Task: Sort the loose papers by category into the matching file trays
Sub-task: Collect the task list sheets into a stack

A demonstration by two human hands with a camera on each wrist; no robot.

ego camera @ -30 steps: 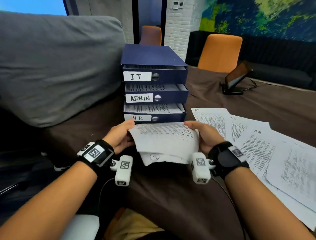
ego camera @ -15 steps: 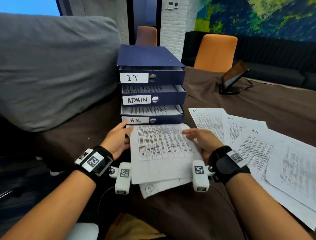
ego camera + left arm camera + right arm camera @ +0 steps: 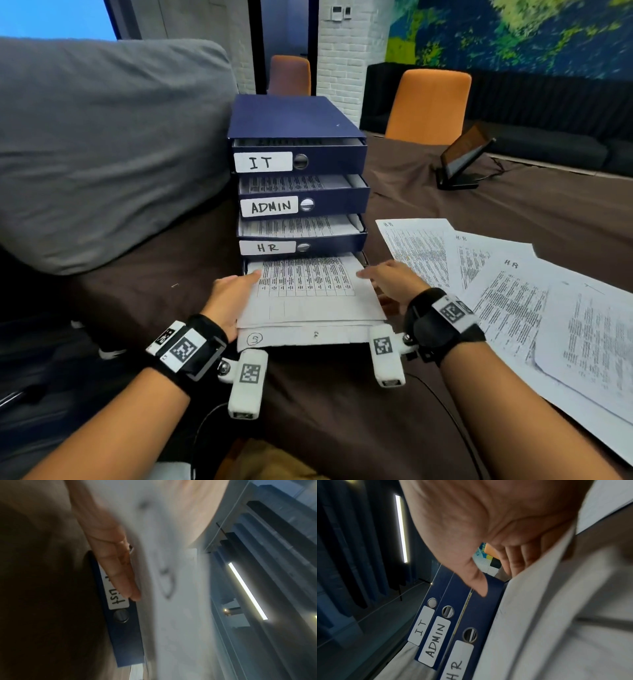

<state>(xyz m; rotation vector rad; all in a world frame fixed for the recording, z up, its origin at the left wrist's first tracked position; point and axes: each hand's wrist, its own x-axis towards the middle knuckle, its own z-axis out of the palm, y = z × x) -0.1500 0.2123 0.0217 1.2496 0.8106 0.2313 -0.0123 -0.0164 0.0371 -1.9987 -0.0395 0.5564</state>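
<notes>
A blue stack of file trays [image 3: 298, 120] carries the labels IT, ADMIN and HR; sheets lie in all three. A fourth tray [image 3: 126, 635] at the bottom has a label ending in "List". Both hands hold a white paper stack [image 3: 308, 298] with a printed table on top. Its far edge sits in the bottom tray's opening, under the HR drawer. My left hand [image 3: 236, 291] pinches the left edge, with straight fingers [image 3: 120, 574] underneath. My right hand [image 3: 387, 277] pinches the right edge, thumb on top and fingers [image 3: 517, 561] under the sheets [image 3: 556, 601].
Several loose papers [image 3: 513, 301] marked HR fan out on the brown tablecloth to the right. A tablet on a stand [image 3: 462, 161] is at the back right. A big grey cushion [image 3: 102, 144] fills the left. An orange chair [image 3: 428, 102] stands behind the table.
The paper stack was curled up in front of the trays; it has been flattened and pushed forward, its far edge now in the bottom tray. Both hands moved forward with it.
</notes>
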